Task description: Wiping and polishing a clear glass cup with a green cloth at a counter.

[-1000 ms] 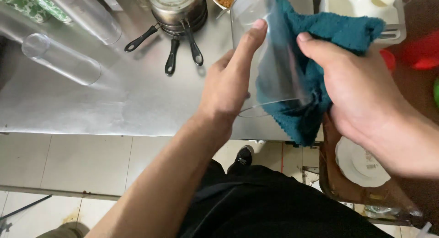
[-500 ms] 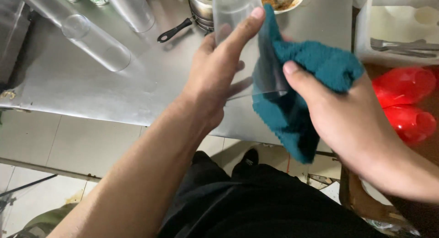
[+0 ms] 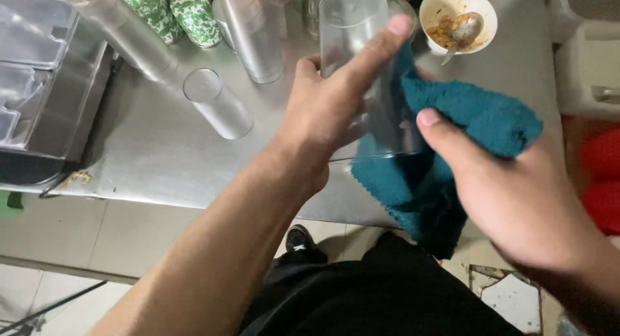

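Two hands on it: left hand [image 3: 323, 110] clasps the glass [image 3: 368, 77], right hand [image 3: 516, 200] clutches the cloth [image 3: 478, 116]; a slick wall could slip onto the desk [image 3: 161, 155].

Clear smooth glass [image 3: 361, 64], nubby teal cloth [image 3: 465, 136], brushed metal counter [image 3: 148, 155]

A glass [image 3: 368, 71] is held over the counter [image 3: 148, 155] between the left hand [image 3: 323, 110] and, to its right, the right hand [image 3: 516, 200], by which a cloth [image 3: 465, 129] is pressed against it. Left of the hands a tumbler [image 3: 216, 103] is laid on the counter, with a tray [image 3: 39, 84] at the left edge (partly cut off). Behind the glass a bowl [image 3: 458, 16] is set, a spoon [image 3: 462, 31] in it.
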